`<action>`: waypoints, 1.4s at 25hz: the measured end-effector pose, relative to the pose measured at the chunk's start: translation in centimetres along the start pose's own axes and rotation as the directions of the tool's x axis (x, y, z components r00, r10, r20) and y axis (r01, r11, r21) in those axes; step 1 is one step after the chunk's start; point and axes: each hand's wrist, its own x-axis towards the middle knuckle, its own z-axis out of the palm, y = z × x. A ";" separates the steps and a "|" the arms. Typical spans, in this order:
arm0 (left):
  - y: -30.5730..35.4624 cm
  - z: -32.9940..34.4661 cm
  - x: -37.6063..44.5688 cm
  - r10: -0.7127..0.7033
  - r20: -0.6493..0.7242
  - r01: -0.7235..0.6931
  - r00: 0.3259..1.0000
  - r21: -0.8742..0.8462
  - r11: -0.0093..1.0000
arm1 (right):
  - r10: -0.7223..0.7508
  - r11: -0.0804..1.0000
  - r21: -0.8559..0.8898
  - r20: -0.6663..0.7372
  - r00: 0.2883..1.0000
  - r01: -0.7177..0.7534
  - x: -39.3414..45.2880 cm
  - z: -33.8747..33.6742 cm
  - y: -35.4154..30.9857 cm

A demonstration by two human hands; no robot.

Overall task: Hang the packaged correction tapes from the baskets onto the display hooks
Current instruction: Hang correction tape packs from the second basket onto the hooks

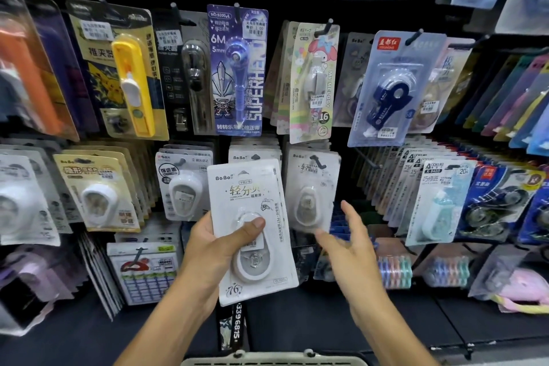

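Note:
My left hand (212, 242) grips a white BoBo correction tape pack (252, 229), thumb across its blister, held upright in front of the display wall. My right hand (349, 242) hovers empty to the pack's right, fingers spread, just below a matching white BoBo pack (312, 190) hanging on a black hook (316, 161). More of the same BoBo packs (254, 151) hang directly behind the held one. A grey basket rim (273, 360) shows at the bottom edge; its contents are hidden.
The wall is packed with hanging stationery: a yellow clip pusher (133, 83), a purple Superhero tape pack (237, 68), a My Melody pack (313, 80), a navy tape pack (392, 89). A bare hook (367, 159) sticks out right of the BoBo rows. A black shelf (326, 321) runs below.

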 end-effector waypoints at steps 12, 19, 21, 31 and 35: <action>0.4 0.3 -0.2 -0.041 0.075 0.040 0.996 0.017 0.999 | -0.109 0.955 0.291 0.149 0.983 0.062 -1.0 2.0 -0.5; 1.1 0.1 0.0 -0.013 -0.103 0.013 0.995 -0.006 1.000 | -0.184 0.973 0.091 -0.248 0.951 0.212 -0.7 -0.9 0.4; 1.5 0.0 0.0 -0.011 -0.127 0.011 0.992 -0.003 1.000 | -0.192 0.975 0.065 -0.250 0.949 0.215 -0.8 -0.9 0.8; 1.7 0.5 -0.3 -0.019 -0.160 0.018 0.987 -0.010 1.000 | -0.019 1.000 -0.014 -0.052 0.998 0.018 0.9 -0.8 0.0; 1.3 1.0 -0.4 0.016 -0.135 -0.004 0.991 0.086 0.996 | -0.076 0.995 -0.044 0.172 0.982 0.085 -0.2 -0.1 -0.1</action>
